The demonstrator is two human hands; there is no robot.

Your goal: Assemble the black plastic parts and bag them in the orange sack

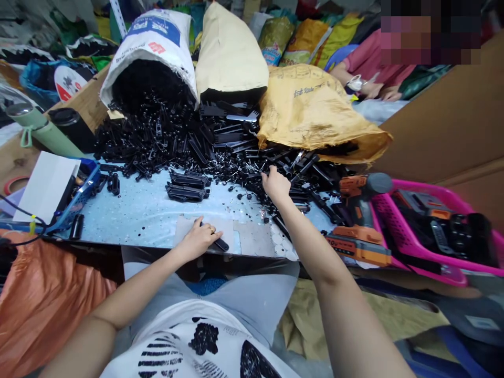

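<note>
My left hand, a ring on one finger, is closed over a long black plastic part at the table's front edge. The far end of that part is hidden under my fingers, and a flat grey plate lies beneath. My right hand reaches forward to the heap of small screws and black bits. Its fingers are bent together at the heap; whatever they pinch is too small to make out. Several finished-looking long black pieces lie in a stack between the hands and the heap.
Three sacks, a white one, a cream one and a yellow one, spill black parts. An orange cordless drill and pink basket stand right. A blue basket and green bottle are left. Another person's hands show behind.
</note>
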